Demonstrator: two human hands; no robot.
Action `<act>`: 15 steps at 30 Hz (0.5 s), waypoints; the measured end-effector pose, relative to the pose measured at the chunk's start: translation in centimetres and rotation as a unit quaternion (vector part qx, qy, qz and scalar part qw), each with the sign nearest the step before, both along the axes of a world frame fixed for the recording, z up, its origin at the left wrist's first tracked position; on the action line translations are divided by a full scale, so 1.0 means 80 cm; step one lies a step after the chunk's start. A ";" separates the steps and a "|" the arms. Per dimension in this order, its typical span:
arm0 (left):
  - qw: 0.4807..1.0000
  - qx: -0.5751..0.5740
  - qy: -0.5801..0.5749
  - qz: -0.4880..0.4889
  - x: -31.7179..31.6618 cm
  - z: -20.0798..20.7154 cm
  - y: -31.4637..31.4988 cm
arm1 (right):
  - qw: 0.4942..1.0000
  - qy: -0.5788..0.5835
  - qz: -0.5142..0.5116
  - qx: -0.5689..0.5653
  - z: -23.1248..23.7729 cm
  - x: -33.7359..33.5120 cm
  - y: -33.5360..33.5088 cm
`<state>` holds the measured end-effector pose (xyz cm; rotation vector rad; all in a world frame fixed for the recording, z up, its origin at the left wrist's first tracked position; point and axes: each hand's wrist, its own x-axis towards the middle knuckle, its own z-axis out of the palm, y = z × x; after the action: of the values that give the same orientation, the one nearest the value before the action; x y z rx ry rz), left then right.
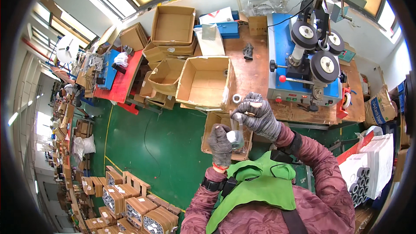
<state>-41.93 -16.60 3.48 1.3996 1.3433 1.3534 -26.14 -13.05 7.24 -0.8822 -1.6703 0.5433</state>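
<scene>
My left hand (220,144), in a grey knitted glove, is closed at the lower end of a clear plastic piece (237,125). Whether this is a bag or a bent strip I cannot tell. A small white round thing (232,136) shows beside the left fingertips, against the plastic. Above and to the right, my right hand (258,116), gloved alike with bare fingertips, pinches the upper end of the plastic. Both hands are over an open cardboard box (245,151) below the table's front edge. A small white ring-shaped roll (236,98) is just beyond the right fingers.
A large open cardboard box (203,80) stands at the table's left end, with more boxes (173,24) behind. The blue machine (281,52) with black rollers fills the right side. A dark glove-like item (248,52) lies on the wooden table (255,71). Stacked cartons (138,208) stand lower left.
</scene>
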 end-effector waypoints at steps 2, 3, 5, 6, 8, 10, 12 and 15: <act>1.000 -0.007 0.005 -0.013 0.000 0.010 -0.007 | 0.999 0.012 0.001 -0.037 -0.016 -0.003 0.000; 0.999 -0.014 0.009 -0.029 0.000 0.011 -0.009 | 0.997 0.024 -0.001 -0.073 -0.028 -0.003 0.000; 0.999 -0.019 0.010 -0.038 -0.005 0.009 -0.012 | 0.996 0.023 0.009 -0.092 -0.052 -0.005 -0.002; 0.998 -0.020 0.004 -0.054 -0.007 0.012 -0.014 | 0.976 0.084 0.055 -0.193 -0.058 -0.009 -0.008; 0.997 -0.022 -0.002 -0.072 -0.005 0.017 -0.017 | 0.944 0.119 0.085 -0.296 -0.081 -0.015 -0.022; 0.995 -0.055 -0.040 -0.069 -0.006 0.019 -0.019 | 0.922 0.172 0.124 -0.326 -0.087 -0.023 -0.030; 0.992 -0.083 -0.071 -0.069 0.000 0.019 -0.020 | 0.923 0.167 0.123 -0.325 -0.086 -0.025 -0.033; 0.983 -0.133 -0.101 -0.079 -0.002 0.022 -0.022 | 0.911 0.168 0.133 -0.354 -0.082 -0.025 -0.037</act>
<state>-42.11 -18.37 5.23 1.1308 1.2026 1.1314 -28.11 -15.99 0.69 -0.9931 -1.2775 1.4663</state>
